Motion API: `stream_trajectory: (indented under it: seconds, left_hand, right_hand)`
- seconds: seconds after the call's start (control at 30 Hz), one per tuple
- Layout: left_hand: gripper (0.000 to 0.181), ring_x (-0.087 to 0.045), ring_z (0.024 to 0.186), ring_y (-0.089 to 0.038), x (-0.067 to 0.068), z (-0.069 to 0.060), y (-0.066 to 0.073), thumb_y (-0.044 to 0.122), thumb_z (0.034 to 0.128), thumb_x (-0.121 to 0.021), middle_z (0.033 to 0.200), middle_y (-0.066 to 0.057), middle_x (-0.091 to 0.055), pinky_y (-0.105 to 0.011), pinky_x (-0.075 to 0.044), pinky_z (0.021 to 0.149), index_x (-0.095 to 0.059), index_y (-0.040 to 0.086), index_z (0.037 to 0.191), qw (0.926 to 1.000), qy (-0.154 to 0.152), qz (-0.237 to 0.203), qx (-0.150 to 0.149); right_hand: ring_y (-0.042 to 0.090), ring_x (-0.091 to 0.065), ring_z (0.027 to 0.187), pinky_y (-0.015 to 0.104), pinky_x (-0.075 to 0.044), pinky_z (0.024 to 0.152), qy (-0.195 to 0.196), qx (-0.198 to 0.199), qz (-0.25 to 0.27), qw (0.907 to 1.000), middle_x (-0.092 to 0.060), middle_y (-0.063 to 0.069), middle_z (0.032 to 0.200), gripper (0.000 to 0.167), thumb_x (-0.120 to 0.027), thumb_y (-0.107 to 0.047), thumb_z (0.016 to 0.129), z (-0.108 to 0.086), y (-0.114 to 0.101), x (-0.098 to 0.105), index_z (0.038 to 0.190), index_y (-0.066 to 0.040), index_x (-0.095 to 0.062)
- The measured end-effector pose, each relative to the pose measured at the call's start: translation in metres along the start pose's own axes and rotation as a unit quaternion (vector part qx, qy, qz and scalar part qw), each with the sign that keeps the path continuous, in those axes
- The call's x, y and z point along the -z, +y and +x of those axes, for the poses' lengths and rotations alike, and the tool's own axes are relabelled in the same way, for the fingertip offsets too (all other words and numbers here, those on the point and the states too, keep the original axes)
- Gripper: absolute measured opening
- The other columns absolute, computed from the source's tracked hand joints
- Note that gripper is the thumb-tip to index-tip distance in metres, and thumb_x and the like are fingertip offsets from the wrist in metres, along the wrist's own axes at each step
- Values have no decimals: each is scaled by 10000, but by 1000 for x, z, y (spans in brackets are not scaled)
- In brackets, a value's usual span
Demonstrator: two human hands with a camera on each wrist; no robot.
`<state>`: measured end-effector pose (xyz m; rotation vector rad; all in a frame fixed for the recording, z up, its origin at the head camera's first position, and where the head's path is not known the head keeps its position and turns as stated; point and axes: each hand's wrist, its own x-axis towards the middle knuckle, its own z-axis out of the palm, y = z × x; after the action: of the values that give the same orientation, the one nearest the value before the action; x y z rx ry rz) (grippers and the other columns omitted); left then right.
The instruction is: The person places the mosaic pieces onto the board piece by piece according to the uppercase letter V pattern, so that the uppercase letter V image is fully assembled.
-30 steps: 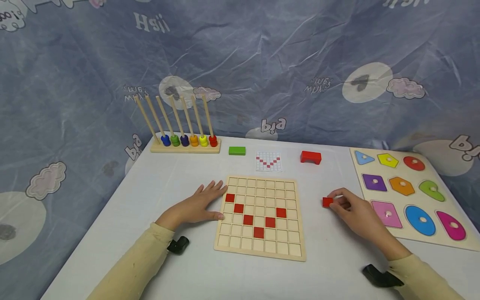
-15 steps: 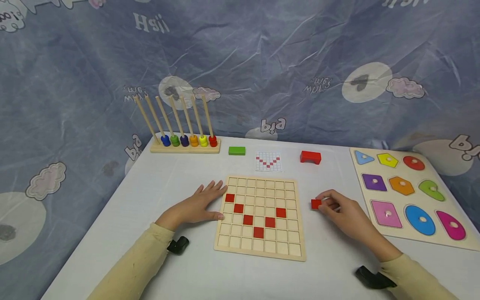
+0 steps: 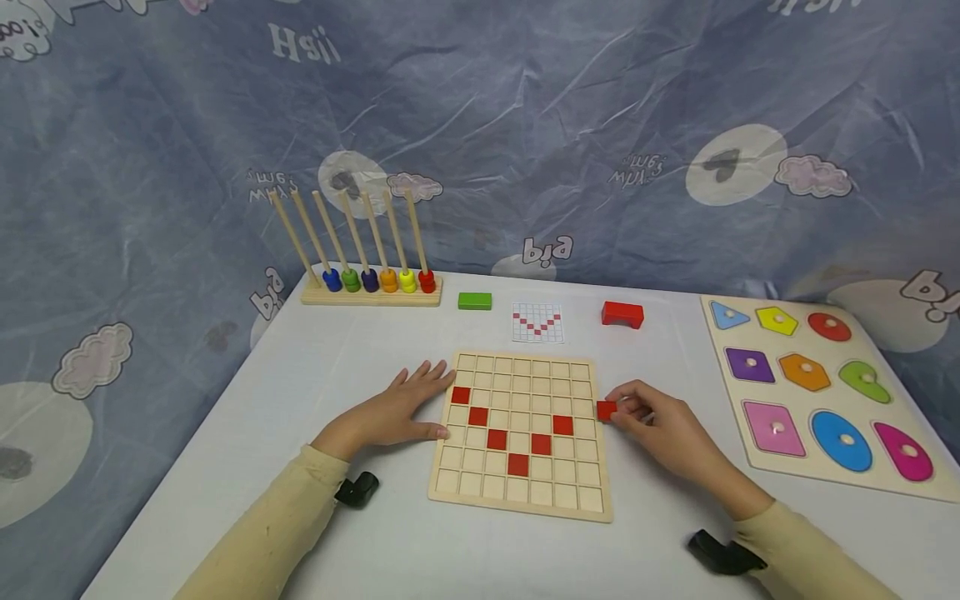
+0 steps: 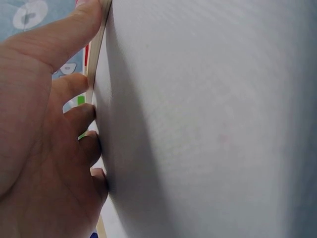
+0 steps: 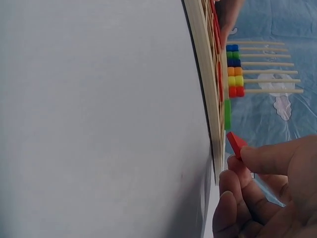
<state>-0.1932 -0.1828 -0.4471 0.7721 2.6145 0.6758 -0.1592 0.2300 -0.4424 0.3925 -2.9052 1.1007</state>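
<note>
A wooden grid board (image 3: 480, 499) lies flat on the table, with several red square tiles in its cells forming a slanted V. My left hand (image 3: 397, 412) has its fingers spread and touches the board's left edge; the left wrist view shows its thumb (image 4: 81, 27) against that edge. Between thumb and fingertip my right hand (image 3: 667, 429) pinches a red square tile (image 3: 607, 410) at the board's right edge. In the right wrist view the same tile (image 5: 236, 144) is tilted, held near the board's side. Behind the board lies a small card (image 3: 537, 323) printed with a red V on a grid.
A peg stand with colored beads (image 3: 371, 299) stands at the back left. A green block (image 3: 475, 301) and a red arch block (image 3: 622, 314) sit behind the board. A knobbed shape puzzle (image 3: 765, 392) lies on the right side of the table.
My right hand has moved left with the red tile, from beside the shape puzzle to the grid board's right edge. The left hand has stayed in place.
</note>
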Motion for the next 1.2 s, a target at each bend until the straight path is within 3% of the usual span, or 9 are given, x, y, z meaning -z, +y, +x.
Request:
stream_trajectory:
  seconds: [0.33, 1.2]
  left_hand:
    - [952, -15, 1567, -312, 0, 1, 1, 505, 903, -735, 1696, -95, -132, -550, 4, 1245, -240, 146, 1633, 10000, -15, 31, 47]
    - [955, -21, 1566, -322, 0, 0, 1, 501, 901, -737, 1694, -106, -136, -554, 2, 1245, -242, 136, 1631, 10000, -8, 45, 54]
  right_hand:
    - [143, -609, 819, 243, -535, 707, -46, 53, 60, 10000, -659, -30, 888, 229, -754, -103, 929, 6, -14, -8, 1145, -111, -679]
    - [153, -546, 774, 224, -471, 630, -110, -4, -63, 9999, -600, -20, 842, 216, -768, -52, 900, 17, -22, -20, 1094, -82, -679]
